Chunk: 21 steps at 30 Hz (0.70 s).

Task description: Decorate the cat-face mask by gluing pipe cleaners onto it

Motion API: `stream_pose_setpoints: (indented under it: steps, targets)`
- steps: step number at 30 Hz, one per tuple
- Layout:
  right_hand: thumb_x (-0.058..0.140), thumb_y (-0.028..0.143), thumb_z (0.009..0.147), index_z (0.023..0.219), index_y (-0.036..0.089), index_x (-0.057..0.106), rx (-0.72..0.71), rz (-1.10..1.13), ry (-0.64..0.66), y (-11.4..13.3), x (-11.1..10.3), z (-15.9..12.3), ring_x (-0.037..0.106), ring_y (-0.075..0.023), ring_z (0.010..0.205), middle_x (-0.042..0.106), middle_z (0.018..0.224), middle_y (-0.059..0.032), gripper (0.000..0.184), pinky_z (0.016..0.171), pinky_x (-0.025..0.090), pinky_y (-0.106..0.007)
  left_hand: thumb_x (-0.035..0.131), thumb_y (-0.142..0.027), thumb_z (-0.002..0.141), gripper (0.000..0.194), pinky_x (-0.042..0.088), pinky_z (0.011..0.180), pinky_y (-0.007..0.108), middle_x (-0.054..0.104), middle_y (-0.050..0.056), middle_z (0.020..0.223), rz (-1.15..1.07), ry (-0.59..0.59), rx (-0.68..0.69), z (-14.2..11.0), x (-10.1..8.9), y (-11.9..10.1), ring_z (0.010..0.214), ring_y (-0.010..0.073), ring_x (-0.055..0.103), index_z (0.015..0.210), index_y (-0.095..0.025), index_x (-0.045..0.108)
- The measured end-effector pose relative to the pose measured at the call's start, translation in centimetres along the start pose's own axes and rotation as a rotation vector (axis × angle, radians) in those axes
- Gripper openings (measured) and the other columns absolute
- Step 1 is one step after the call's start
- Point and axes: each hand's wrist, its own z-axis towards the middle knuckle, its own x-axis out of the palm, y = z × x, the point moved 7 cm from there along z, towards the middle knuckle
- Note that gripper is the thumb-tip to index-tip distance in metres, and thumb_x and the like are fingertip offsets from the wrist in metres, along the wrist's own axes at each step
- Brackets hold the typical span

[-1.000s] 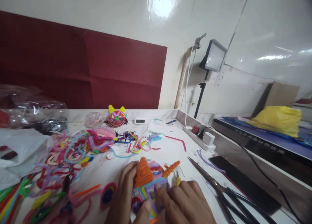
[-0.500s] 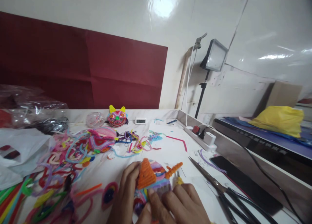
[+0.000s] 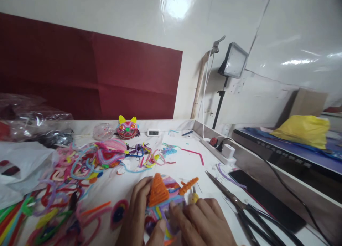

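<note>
The right hand [image 3: 204,217] is now resting its index fingertip farther right than half a second ago, more apart from the left thumb. From here I'm seeing the striped craft piece [image 3: 164,207] sitting between both hands: the left hand [image 3: 136,214] is curling around its left side, while the right index is touching its face; I can't tell whether the right thumb is pinching it. Scissors [image 3: 238,204] are lying to the right on the tabletop [image 3: 110,187].
</note>
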Motion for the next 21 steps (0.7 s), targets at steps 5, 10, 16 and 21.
stream_pose_setpoints:
  steps: [5, 10, 16, 21]
  targets:
    - [0.05, 0.013, 0.097, 0.107, 0.015, 0.065, 0.03, 0.011, 0.029, -0.3, 0.4, 0.1, 0.051, -0.0152, 0.057, 0.061, 0.065, 0.001, 0.018, 0.057, 0.033, -0.033, 0.055, -0.021, 0.085, 0.051, 0.044, 0.111, 0.049, 0.057, 0.011, 0.139, -0.001, -0.001, -0.023, -0.1, 0.0, 0.1, 0.135, 0.0342, 0.048, 0.136, -0.023, 0.051]
    - [0.05, 0.012, 0.097, 0.113, 0.013, 0.063, -0.003, 0.085, 0.04, -1.2, -0.4, -0.1, 0.052, -0.0148, 0.056, 0.061, 0.067, 0.0004, 0.021, 0.055, 0.033, -0.031, 0.052, -0.022, 0.087, 0.048, 0.041, 0.113, 0.048, 0.051, 0.012, 0.144, -0.039, -0.018, -0.05, -0.3, 0.4, 0.7, 0.136, 0.0325, 0.047, 0.135, -0.022, 0.049]
    - [0.052, 0.008, 0.093, 0.108, 0.017, 0.062, 0.213, 0.46, 0.061, -3.8, -1.6, 1.4, 0.057, -0.017, 0.073, 0.064, 0.084, -0.0035, 0.021, 0.064, 0.041, -0.031, 0.049, -0.031, 0.088, 0.043, 0.038, 0.112, 0.053, 0.049, 0.015, 0.143, -0.086, 0.026, -0.147, 0.3, 0.8, 1.3, 0.136, 0.0339, 0.044, 0.129, -0.02, 0.047]
    - [0.06, 0.01, 0.09, 0.087, 0.02, 0.066, 0.328, 0.581, 0.221, -4.1, 0.3, 2.9, 0.055, -0.0186, 0.077, 0.064, 0.08, -0.0012, 0.012, 0.071, 0.038, -0.033, 0.045, -0.042, 0.091, 0.042, 0.037, 0.11, 0.053, 0.052, 0.015, 0.138, -0.122, 0.005, -0.166, 1.0, 0.7, 1.2, 0.13, 0.0324, 0.048, 0.127, -0.019, 0.049]
